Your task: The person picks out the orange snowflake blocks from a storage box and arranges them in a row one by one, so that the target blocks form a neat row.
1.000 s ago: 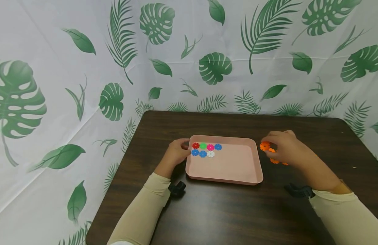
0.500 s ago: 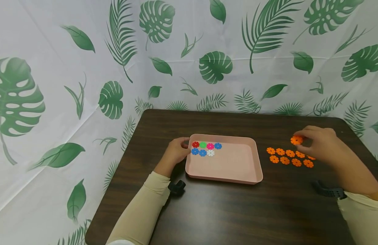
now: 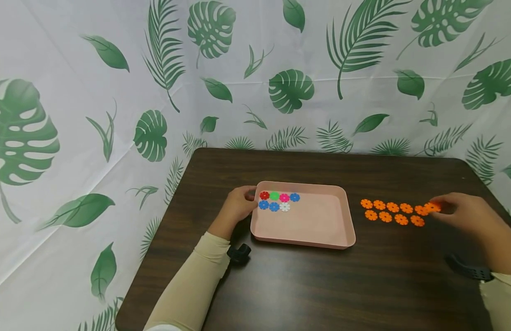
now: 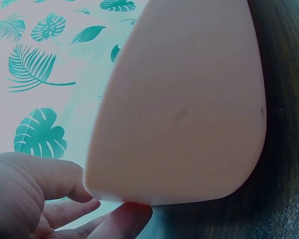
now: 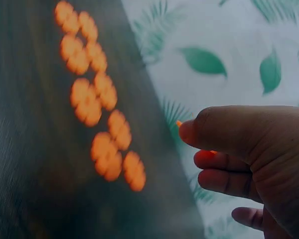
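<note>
My left hand [image 3: 239,203] grips the left end of a shallow pink tray [image 3: 309,225]. In the left wrist view, its thumb and fingers [image 4: 124,219] are at the tray's edge. Small flower-shaped plastic discs lie in two rows in the tray's far left corner: red [image 3: 264,196], green [image 3: 274,196], pink [image 3: 284,197], white [image 3: 285,207] and several blue [image 3: 294,197]. Beyond the tray's right side, my right hand [image 3: 466,214] pinches an orange disc [image 3: 432,207] between thumb and fingers. It is at the right end of two rows of orange discs [image 3: 392,208].
A dark wood-grain table [image 3: 305,285] carries everything, its far edge running along a white cloth [image 3: 247,105] printed with green leaves. The orange rows lie flat on the table right of the tray.
My right hand has moved right from beside the tray with an orange disc, then down to the end of the rows, uncovering the orange discs. The left hand and tray stay put.
</note>
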`<state>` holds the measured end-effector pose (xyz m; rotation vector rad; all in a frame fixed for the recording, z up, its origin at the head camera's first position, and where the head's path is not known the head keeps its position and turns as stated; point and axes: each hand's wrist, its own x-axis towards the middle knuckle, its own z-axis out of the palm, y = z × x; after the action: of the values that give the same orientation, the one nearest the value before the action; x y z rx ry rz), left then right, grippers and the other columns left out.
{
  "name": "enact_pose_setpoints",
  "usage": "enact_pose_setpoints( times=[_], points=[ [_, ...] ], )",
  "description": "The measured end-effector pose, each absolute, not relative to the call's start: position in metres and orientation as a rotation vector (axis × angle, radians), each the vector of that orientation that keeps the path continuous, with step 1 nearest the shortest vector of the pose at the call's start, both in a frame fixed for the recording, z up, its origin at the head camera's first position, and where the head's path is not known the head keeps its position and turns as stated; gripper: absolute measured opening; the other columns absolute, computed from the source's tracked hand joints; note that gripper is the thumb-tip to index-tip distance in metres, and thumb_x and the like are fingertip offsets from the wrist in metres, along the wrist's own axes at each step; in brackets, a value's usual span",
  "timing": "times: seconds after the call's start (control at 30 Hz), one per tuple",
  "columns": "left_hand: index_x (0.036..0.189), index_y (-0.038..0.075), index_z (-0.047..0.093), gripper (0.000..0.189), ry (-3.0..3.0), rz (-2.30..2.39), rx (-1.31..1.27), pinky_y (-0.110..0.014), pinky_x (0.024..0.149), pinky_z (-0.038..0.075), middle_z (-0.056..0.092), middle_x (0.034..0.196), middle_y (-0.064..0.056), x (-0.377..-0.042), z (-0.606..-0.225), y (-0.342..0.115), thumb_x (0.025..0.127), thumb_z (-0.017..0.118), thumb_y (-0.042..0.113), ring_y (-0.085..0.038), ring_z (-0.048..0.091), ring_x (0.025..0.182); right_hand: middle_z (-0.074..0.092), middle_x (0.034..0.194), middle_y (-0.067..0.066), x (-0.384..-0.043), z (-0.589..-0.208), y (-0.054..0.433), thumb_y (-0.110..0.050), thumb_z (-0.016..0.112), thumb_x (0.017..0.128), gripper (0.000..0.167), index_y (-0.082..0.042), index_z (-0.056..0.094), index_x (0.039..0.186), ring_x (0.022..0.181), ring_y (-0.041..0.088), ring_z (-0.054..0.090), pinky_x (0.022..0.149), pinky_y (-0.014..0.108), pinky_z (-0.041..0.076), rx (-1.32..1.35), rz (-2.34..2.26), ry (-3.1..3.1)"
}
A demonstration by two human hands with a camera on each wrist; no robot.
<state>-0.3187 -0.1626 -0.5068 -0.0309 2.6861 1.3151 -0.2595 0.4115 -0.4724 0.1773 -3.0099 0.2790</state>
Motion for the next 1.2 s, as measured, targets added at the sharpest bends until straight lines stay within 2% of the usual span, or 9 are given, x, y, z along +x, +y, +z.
enact_pose_setpoints(
  times=[0.3,0.67,0.8,1.03,1.2],
  points=[
    [0.145,0.018,0.061,0.059,2.667,1.295,-0.059,-0.043,0.085,0.062,0.071,0.119,-0.01,-0.32,-0.51,-0.162,0.087,0.076,0.015,-0.024,0.068,0.094,0.066,0.096,0.033,-0.253,-0.501,0.437,-0.021,0.082,0.085,0.047,0.016,0.066,0.109,0.085,0.048,0.062,0.07,0.061,0.049,0.045,0.355,-3.075],
    [0.146,0.019,0.061,0.061,2.655,1.317,-0.066,-0.043,0.084,0.063,0.07,0.121,-0.011,-0.32,-0.509,-0.161,0.087,0.076,0.014,-0.025,0.068,0.095,0.066,0.092,0.03,-0.253,-0.518,0.445,-0.023,0.081,0.085,0.049,0.016,0.066,0.111,0.082,0.044,0.063,0.068,0.059,0.051,-0.006,0.416,-3.153],
    [0.145,0.019,0.061,0.06,2.661,1.307,-0.067,-0.042,0.083,0.063,0.07,0.119,-0.01,-0.319,-0.509,-0.162,0.087,0.076,0.014,-0.024,0.067,0.094,0.065,0.099,0.035,-0.25,-0.519,0.443,-0.022,0.081,0.085,0.049,0.016,0.066,0.112,0.088,0.05,0.061,0.073,0.064,0.049,0.0,0.401,-3.145],
    [0.145,0.02,0.061,0.06,2.653,1.297,-0.077,-0.042,0.084,0.062,0.07,0.12,-0.01,-0.317,-0.51,-0.163,0.088,0.075,0.015,-0.025,0.067,0.095,0.06,0.102,0.035,-0.245,-0.522,0.439,-0.017,0.082,0.084,0.041,0.015,0.069,0.107,0.093,0.054,0.056,0.077,0.069,0.045,0.055,0.344,-3.066],
    [0.146,0.021,0.061,0.06,2.656,1.289,-0.064,-0.044,0.086,0.062,0.07,0.12,-0.01,-0.32,-0.509,-0.161,0.088,0.076,0.016,-0.026,0.067,0.097,0.058,0.108,0.04,-0.246,-0.521,0.441,-0.021,0.08,0.086,0.046,0.015,0.067,0.112,0.097,0.059,0.055,0.082,0.072,0.044,0.014,0.327,-3.116]
  ],
)
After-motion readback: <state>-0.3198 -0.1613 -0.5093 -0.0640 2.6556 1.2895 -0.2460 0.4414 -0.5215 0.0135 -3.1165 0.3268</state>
